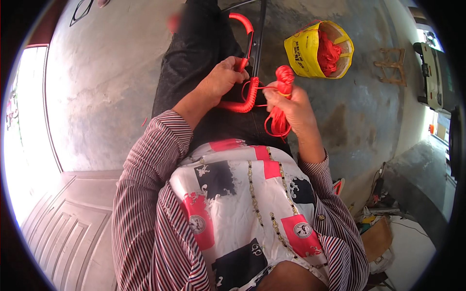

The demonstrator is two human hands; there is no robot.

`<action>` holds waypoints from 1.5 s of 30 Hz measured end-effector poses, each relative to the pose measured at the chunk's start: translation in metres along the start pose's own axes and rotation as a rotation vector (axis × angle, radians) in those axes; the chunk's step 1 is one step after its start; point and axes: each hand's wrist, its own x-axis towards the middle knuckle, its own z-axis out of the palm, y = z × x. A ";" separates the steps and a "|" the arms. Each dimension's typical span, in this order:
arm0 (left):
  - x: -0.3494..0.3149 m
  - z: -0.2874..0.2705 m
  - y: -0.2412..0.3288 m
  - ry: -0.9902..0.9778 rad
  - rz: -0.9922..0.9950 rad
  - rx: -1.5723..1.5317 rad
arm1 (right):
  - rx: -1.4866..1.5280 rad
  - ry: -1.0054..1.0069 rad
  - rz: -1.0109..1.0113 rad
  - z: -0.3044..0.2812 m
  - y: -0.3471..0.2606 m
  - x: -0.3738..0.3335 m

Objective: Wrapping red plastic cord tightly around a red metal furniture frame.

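Observation:
A dark curved frame rests across my lap, and parts of it are tightly wound with red cord. One coiled stretch, the red wrapping, bends in a U over my dark trousers. My left hand is closed on the frame's red-covered side, its fingertips pinched there. In my right hand is a bundle of red cord, gripped around its middle with a knotted top above and loose loops below. Thin strands run from the wrapping to my right hand.
Beyond my right hand, a yellow bag holding more red cord stands on the grey floor. A small wooden frame lies farther right. Assorted items, including a brown board, sit at the lower right. A panelled door is at lower left.

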 end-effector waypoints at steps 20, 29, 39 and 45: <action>-0.016 0.003 0.023 0.403 0.044 0.581 | -0.988 -0.057 -0.448 -0.014 -0.006 0.044; -0.036 0.023 0.060 0.615 0.624 0.958 | -0.556 0.109 -0.534 0.003 -0.011 0.035; -0.025 0.036 0.066 0.118 0.133 -0.019 | 0.732 -0.075 -0.504 -0.045 -0.045 -0.032; -0.003 0.032 0.026 0.437 0.084 -0.063 | 0.796 -0.146 -0.791 -0.137 -0.093 -0.127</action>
